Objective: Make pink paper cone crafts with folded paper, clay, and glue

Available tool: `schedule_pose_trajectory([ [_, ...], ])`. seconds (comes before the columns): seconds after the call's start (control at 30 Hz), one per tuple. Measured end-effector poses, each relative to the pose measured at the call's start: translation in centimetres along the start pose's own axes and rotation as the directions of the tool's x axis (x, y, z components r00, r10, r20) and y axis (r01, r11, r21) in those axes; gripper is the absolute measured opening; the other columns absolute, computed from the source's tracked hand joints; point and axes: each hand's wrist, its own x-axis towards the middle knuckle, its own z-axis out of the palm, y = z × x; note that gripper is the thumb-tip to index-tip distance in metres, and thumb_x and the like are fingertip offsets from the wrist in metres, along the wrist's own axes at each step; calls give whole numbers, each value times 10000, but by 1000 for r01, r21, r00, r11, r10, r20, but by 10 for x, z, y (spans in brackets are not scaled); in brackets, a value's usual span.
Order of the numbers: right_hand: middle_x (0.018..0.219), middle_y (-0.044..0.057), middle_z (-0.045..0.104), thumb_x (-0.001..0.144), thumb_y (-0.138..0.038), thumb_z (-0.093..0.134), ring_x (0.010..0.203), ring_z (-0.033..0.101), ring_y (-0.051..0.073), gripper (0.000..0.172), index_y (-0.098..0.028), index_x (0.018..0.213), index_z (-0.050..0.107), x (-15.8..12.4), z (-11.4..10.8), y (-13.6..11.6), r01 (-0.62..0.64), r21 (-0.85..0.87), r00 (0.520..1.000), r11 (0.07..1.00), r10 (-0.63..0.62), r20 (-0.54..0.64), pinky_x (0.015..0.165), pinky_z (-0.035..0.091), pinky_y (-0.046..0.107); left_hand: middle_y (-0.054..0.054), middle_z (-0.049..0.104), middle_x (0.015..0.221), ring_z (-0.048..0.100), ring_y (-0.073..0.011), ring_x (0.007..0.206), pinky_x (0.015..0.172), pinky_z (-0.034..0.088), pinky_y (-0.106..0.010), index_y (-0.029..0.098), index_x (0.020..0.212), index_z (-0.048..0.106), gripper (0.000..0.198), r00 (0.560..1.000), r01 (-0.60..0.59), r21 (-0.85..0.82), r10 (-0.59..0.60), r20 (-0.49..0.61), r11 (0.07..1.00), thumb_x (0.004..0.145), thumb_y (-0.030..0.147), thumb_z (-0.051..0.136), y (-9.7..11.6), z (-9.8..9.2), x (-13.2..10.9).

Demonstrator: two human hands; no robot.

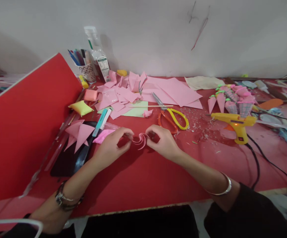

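Observation:
My left hand (115, 142) and my right hand (162, 140) meet over the red table (143, 178), both pinching a small curled pink paper piece (140, 139) between their fingertips. The paper's strips curl downward between the two hands. A bracelet sits on each wrist. Just left of my left hand lie a pink paper scrap (102, 135) and folded pink paper triangles (80, 134) on a black tray (71, 158).
Two pairs of scissors, orange (166, 122) and yellow (179, 118), lie behind my hands. A yellow glue gun (236, 124) with a black cord stands at right. Pink paper sheets (158, 89), a pen cup (86, 69), a bottle (98, 56) and a red board (26, 125) surround.

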Motion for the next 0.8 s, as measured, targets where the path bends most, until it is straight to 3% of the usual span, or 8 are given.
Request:
schedule_pose_trajectory([
  [0.47, 581, -33, 466, 663, -127, 470, 536, 426, 83, 117, -191, 604, 392, 1, -3, 0, -37, -51, 999, 998, 35, -32, 527, 352, 203, 4, 591, 743, 561, -124, 702, 686, 467, -268, 178, 836, 491, 148, 981, 100, 57, -89, -170, 993, 709, 111, 453, -5, -1, 1],
  [0.8, 615, -23, 488, 684, -139, 491, 563, 447, 91, 77, -181, 650, 436, 3, -3, 9, -100, 10, 991, 995, 101, -85, 550, 369, 213, -12, 583, 759, 551, -127, 690, 680, 461, -283, 166, 845, 492, 142, 983, 96, 32, -90, -162, 995, 722, 130, 430, -6, 1, 0],
])
